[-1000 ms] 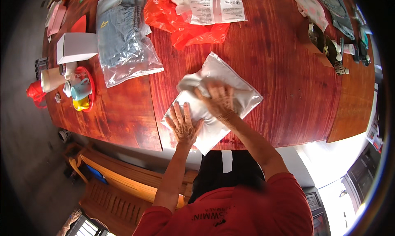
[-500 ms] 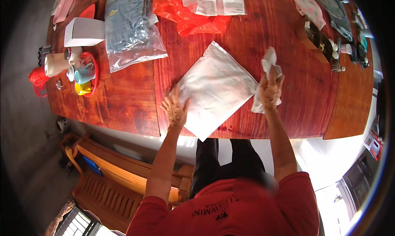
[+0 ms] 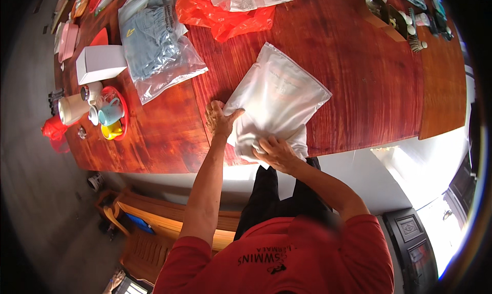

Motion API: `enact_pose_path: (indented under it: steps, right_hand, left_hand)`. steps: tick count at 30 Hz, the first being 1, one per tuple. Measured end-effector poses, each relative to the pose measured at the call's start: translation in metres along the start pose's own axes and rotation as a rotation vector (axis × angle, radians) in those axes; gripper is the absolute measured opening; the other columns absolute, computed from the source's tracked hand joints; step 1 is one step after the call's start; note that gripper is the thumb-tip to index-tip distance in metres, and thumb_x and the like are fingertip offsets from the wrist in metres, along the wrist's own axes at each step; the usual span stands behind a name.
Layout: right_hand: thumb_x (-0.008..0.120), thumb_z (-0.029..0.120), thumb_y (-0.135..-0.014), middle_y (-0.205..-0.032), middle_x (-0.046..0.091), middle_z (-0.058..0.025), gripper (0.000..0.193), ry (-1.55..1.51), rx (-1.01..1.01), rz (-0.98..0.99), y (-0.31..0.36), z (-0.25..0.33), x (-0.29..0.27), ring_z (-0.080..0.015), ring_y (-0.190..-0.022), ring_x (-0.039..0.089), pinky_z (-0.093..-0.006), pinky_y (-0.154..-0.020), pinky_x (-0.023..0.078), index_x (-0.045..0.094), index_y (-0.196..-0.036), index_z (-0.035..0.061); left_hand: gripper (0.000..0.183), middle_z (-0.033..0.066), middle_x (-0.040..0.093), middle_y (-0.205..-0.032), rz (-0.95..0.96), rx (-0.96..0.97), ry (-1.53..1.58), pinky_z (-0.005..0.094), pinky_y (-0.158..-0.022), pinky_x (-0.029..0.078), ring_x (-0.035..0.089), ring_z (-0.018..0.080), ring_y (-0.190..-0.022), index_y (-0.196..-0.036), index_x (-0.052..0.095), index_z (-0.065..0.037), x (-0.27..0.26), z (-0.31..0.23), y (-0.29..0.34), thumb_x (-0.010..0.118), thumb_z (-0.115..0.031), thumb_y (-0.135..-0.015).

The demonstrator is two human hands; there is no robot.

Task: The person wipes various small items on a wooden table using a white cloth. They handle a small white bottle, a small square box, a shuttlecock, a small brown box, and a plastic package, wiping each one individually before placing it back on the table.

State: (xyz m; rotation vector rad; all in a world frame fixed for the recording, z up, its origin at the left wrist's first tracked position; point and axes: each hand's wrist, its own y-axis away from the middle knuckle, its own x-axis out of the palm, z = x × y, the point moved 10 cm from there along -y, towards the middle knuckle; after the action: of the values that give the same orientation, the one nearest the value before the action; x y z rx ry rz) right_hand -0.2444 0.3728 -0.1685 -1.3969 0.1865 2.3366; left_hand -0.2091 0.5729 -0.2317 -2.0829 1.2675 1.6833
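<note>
A white zip plastic bag (image 3: pixel 282 89) lies flat and slightly creased near the front edge of the table, its near corner reaching the edge. My left hand (image 3: pixel 220 120) rests at the bag's left side, fingers apart on the wood and thumb stretched over the plastic. Low on the bag, my right hand (image 3: pixel 279 153) presses down with curled fingers on a white cloth (image 3: pixel 248 143), which bunches out beside the fingertips. White cloth and white plastic blend together there, so their border is hard to make out.
Beyond the bag lie a red plastic bag (image 3: pixel 220 22) and a clear bag of folded denim (image 3: pixel 154 48). At left are a white box (image 3: pixel 100 63) and a red tray (image 3: pixel 124 125) with cups. A shuttlecock (image 3: pixel 417 45) sits far right; a wooden bench (image 3: pixel 154 225) stands below.
My right hand has brought the white cloth from the table right of the bag leftward onto its near part. The bag has turned somewhat and creased. My left hand stays at its left side.
</note>
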Motion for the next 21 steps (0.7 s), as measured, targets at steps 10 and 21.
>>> enact_pose_path:
  steps: [10,21]
  right_hand:
    - [0.056,0.008,-0.078,-0.099,0.049,-0.0186,0.05,-0.007,0.661,-0.401,-0.039,-0.106,-0.092,-0.0342,-0.087,0.051,-0.0418,-0.069,0.048,0.047,-0.126,0.0117]
    - [0.055,0.011,-0.078,-0.117,0.047,-0.0068,0.038,-0.025,0.322,0.047,0.011,-0.027,-0.013,-0.0292,-0.101,0.05,-0.0397,-0.078,0.048,0.059,-0.113,0.0255]
  left_hand:
    - [0.053,0.0162,0.054,-0.098,0.102,0.088,0.191,0.0424,-0.079,0.044,0.052,0.0329,-0.092,-0.092,0.055,-0.002,-0.011,-0.005,0.002,0.079,-0.041,-0.064]
    - [0.026,0.0037,0.054,-0.083,0.626,0.033,0.668,0.0284,-0.064,0.043,0.052,0.0122,-0.072,-0.083,0.057,0.002,0.007,-0.011,0.034,0.068,-0.019,-0.074]
